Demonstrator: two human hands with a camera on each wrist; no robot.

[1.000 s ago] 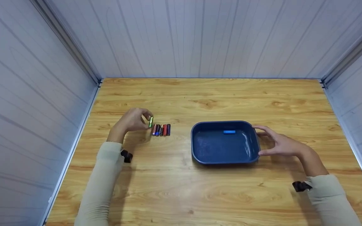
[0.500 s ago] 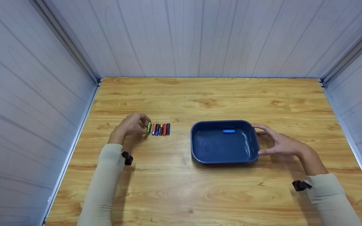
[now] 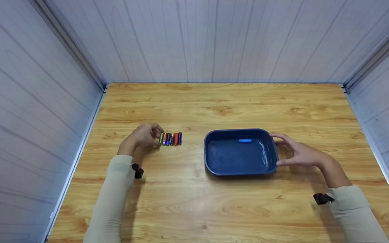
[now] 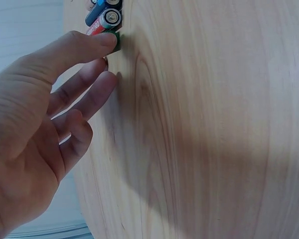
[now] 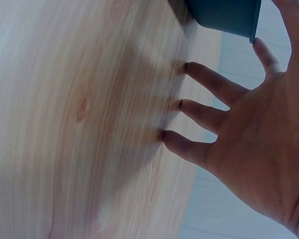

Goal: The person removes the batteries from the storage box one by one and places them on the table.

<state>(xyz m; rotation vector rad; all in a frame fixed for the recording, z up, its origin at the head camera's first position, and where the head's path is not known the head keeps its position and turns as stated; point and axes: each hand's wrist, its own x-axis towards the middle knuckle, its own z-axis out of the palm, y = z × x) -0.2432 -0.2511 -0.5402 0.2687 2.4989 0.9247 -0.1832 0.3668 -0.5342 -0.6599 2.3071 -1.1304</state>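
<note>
My left hand pinches a green battery between thumb and fingers, at the left end of a row of batteries on the table. Most of it is hidden behind the thumb in the left wrist view, where a red-and-white battery lies right beside it. The row's other batteries include a red battery and a dark one. With fingers spread, my right hand touches the right end of a dark blue tray. In the right wrist view, several fingertips come down to the tabletop.
A bright blue battery lies inside the tray near its back wall. The wooden table is bounded by pale panels at the back and both sides.
My left hand has lowered the green battery and brought it in line with the row's left end. My right hand and the tray stay in place.
</note>
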